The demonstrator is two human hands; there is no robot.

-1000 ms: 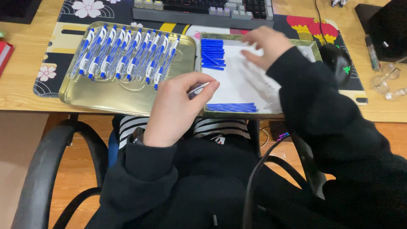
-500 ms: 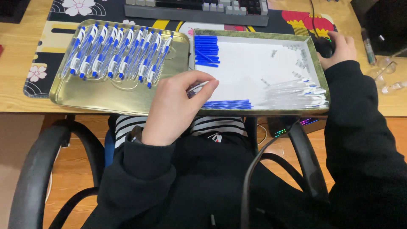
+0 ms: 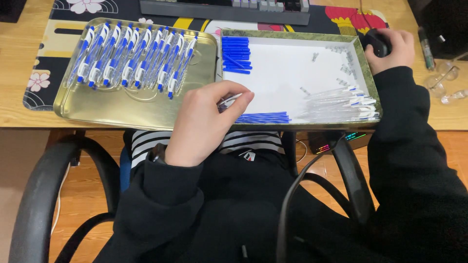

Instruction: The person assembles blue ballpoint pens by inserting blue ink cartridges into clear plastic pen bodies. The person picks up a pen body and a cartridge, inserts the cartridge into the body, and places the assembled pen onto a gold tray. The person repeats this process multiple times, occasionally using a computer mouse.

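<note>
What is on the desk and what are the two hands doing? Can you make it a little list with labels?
left hand: the left hand pinches a pen between its fingertips, over the near edge of the trays
right hand: the right hand rests on a black mouse
gold tray: the gold tray holds a row of finished blue and white pens
white tray: the white tray holds blue refills, clear pen barrels and small springs
behind: keyboard
</note>
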